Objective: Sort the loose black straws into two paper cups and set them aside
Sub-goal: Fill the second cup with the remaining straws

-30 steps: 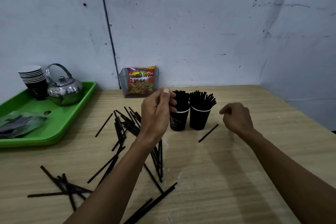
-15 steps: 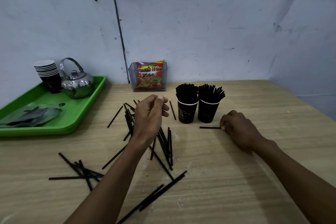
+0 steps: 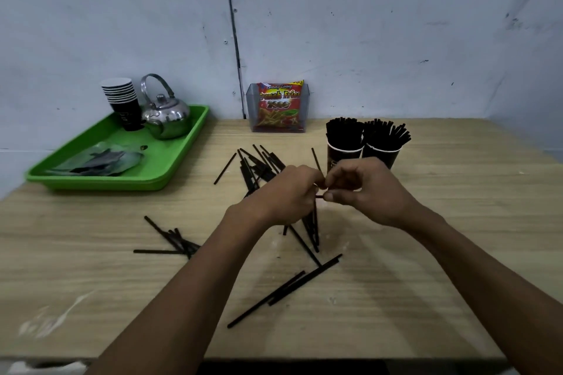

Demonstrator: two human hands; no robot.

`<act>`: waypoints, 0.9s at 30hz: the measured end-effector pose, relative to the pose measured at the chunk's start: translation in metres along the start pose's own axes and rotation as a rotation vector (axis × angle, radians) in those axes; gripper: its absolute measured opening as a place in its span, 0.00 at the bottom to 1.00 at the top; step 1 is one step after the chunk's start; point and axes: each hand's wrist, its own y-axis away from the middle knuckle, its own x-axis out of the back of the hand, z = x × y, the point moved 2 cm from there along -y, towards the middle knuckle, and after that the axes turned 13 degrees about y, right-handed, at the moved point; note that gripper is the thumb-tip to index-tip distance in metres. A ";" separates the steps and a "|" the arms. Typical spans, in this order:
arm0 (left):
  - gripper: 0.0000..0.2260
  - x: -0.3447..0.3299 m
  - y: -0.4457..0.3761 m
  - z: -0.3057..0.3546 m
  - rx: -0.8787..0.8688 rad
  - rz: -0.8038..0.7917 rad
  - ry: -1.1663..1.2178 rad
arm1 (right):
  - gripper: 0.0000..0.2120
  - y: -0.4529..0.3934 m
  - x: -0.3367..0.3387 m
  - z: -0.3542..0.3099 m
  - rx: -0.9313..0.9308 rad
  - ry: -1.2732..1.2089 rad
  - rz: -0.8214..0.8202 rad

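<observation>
Two black paper cups, the left one (image 3: 343, 158) and the right one (image 3: 384, 156), stand side by side at the back of the wooden table (image 3: 457, 222), both packed with upright black straws (image 3: 365, 132). Just in front of them my left hand (image 3: 286, 195) and my right hand (image 3: 368, 189) meet fingertip to fingertip, fingers curled. A short bit of a black straw (image 3: 319, 197) shows between them, pinched by both. Loose straws lie in a pile (image 3: 259, 166) behind my left hand, in a cluster (image 3: 176, 242) at the left, and as a long pair (image 3: 292, 286) near me.
A green tray (image 3: 170, 167) at the back left carries a stack of paper cups (image 3: 122, 100), a steel kettle (image 3: 166, 116) and a plastic wrapper (image 3: 97, 158). A clear holder with a red snack packet (image 3: 278, 108) stands against the wall. The table's front edge runs below my forearms.
My right hand lifted the single straw from the table beside the cups and brought it left. My left hand moved right to meet it. The camera has tilted down.
</observation>
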 end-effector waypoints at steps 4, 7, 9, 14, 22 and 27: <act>0.11 0.006 0.016 -0.016 0.062 0.018 0.030 | 0.10 0.003 -0.014 -0.004 -0.044 0.017 0.042; 0.12 0.013 0.032 -0.033 0.118 0.084 0.083 | 0.30 0.011 -0.023 0.000 -0.050 0.126 -0.082; 0.14 0.020 0.044 -0.046 0.167 0.186 0.080 | 0.49 0.019 -0.033 0.002 -0.013 0.241 -0.298; 0.11 0.038 0.066 -0.074 0.315 0.394 0.127 | 0.61 0.028 -0.068 0.009 0.103 0.463 -0.430; 0.17 0.060 0.099 -0.109 0.671 0.577 0.006 | 0.48 0.005 -0.091 0.002 0.126 0.386 -0.268; 0.29 0.059 0.126 -0.116 0.990 0.400 -0.168 | 0.44 -0.011 -0.106 -0.001 0.082 0.399 -0.177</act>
